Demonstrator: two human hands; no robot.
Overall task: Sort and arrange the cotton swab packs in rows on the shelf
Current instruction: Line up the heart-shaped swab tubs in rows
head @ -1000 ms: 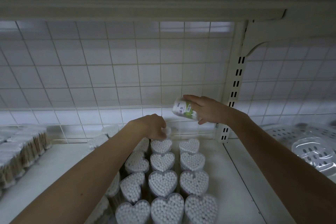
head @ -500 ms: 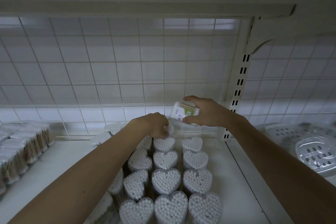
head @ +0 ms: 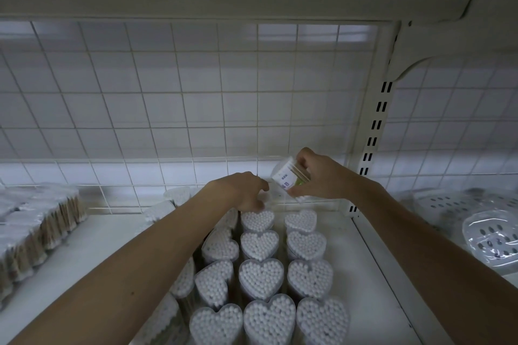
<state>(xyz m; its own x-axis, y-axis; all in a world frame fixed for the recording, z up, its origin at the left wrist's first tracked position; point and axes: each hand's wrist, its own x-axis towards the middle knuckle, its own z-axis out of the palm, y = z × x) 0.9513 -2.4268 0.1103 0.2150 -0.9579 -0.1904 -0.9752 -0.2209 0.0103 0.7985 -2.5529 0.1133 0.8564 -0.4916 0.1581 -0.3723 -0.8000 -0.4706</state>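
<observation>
Stock count: cotton swabs and baskets, one shelf bay

Heart-shaped swab packs (head: pixel 260 279) are standing in at least three rows: four showing in the right row, four in the middle, four partly hidden in the left, further ones tipped beyond. One labelled pack (head: pixel 290 178) is sitting in a hand. Wooden-stick swab bundles (head: pixel 36 230) are lying left, uncountable. Two wrapped perforated baskets (head: pixel 493 235) are sitting right.

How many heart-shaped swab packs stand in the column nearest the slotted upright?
4 heart-shaped packs: front, second, third, rearmost. The right hand holds a labelled pack tilted above the back end; it may hide another.
</observation>
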